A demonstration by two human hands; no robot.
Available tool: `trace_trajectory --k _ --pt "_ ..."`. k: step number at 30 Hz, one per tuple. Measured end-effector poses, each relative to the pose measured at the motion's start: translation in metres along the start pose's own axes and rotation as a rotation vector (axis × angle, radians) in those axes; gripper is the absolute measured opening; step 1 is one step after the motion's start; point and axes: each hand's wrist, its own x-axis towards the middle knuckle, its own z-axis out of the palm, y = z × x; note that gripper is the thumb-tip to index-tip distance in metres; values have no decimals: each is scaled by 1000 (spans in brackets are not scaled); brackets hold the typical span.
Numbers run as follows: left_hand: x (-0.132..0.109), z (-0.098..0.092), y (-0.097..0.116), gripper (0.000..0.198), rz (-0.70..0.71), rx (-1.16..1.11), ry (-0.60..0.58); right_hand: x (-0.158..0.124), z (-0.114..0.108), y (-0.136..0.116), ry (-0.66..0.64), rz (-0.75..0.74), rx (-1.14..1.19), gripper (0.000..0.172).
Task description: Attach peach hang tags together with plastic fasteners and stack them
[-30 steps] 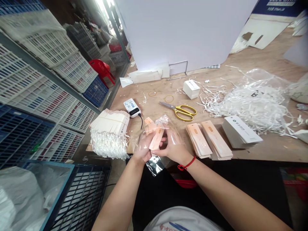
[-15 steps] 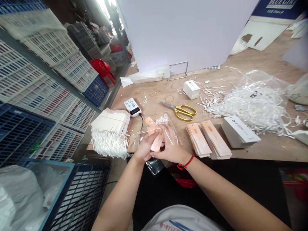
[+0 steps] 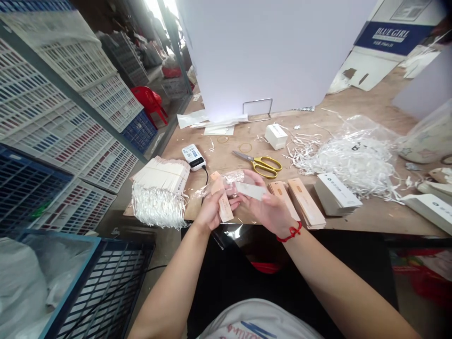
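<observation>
Along the far left, white-and-blue plastic crates (image 3: 52, 117) fill a metal shelf, and a red plastic chair (image 3: 148, 101) stands in the aisle beyond. The left end of the plywood workbench (image 3: 215, 155) holds a block of white card tags with shredded white paper strings (image 3: 158, 195), whose strings hang over the bench's front edge. Just beside it, the left hand (image 3: 212, 212) pinches a peach card tag (image 3: 223, 202) upright between thumb and fingers, with a crumpled clear plastic bag (image 3: 215, 186) around and behind it. A white power bank (image 3: 193, 157) sits behind them, with open bench between.

The right hand (image 3: 268, 207) is half open, a pale card strip (image 3: 250, 190) lying against its fingers; whether it is gripped, I cannot tell. A red string bracelet (image 3: 290, 233) circles that wrist. Both hands work at the front edge, close together. Yellow-handled steel scissors (image 3: 259, 164) lie in the open space ahead. Just right of the right hand, stacked peach card tags (image 3: 305, 203) almost touch it, followed by a stack of white cards (image 3: 335, 194). Shredded white paper in clear plastic (image 3: 348, 157) spreads behind them.
</observation>
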Motion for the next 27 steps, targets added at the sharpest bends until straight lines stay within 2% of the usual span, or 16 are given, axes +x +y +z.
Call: trace_trajectory --k 3,6,13,19,22,27 --pt "-2 2 1 17 -13 -3 21 0 5 -6 57 44 197 53" --pt "-2 2 -1 14 5 -12 48 1 8 -3 126 82 245 48" --pt "0 0 -9 35 88 -23 6 3 13 14 196 34 -5 53" --pt "-1 0 -10 43 109 4 -44 2 7 27 91 19 -354 69" --pt "-1 -1 -11 41 122 15 -25 2 8 27 88 29 -370 66" --pt "1 -1 -11 31 114 2 30 2 14 18 112 74 -227 61"
